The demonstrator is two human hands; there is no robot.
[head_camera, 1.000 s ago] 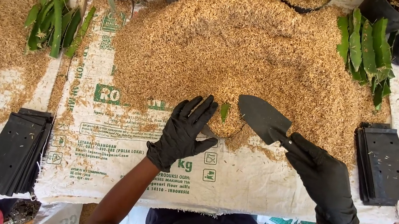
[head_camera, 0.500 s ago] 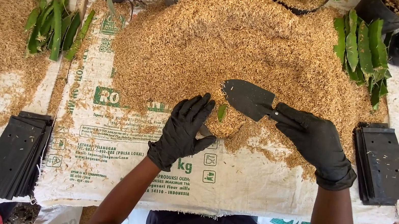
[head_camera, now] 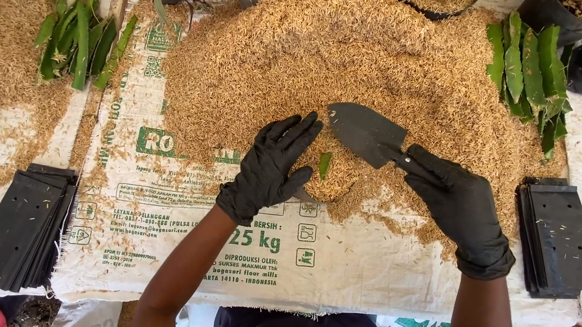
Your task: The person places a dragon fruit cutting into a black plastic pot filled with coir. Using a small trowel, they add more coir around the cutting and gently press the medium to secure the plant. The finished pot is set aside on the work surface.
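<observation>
Scooping work in hand, by the look of it: right hand [head_camera: 457, 208] in a black glove, clenched around the handle of a small black trowel [head_camera: 366, 132], blade held flat and seemingly empty just above the near slope of the husk pile [head_camera: 336, 49]. Left hand [head_camera: 272, 165], also gloved, released and grasping nothing, fingers spread and pressed against a small mound of husk [head_camera: 337, 181] at the pile's front edge, a single green leaf [head_camera: 324, 165] poking out of it. Cannot tell whether a bag sits under that mound.

Judged from this, a further scoop calls for tipping the blade's point down into the loose slope and keeping the left palm as a wall, so as not to bury or knock the leaf.

Husk: dry, pale golden, light and free-running, heaped wide on a printed white sack [head_camera: 169, 237] laid out flat, spilling thin at the edges. On either side, stacks of flat black bags, left [head_camera: 24, 226] and right [head_camera: 558, 240]; further back, bundles of green cuttings, left [head_camera: 78, 45] and right [head_camera: 532, 68].
</observation>
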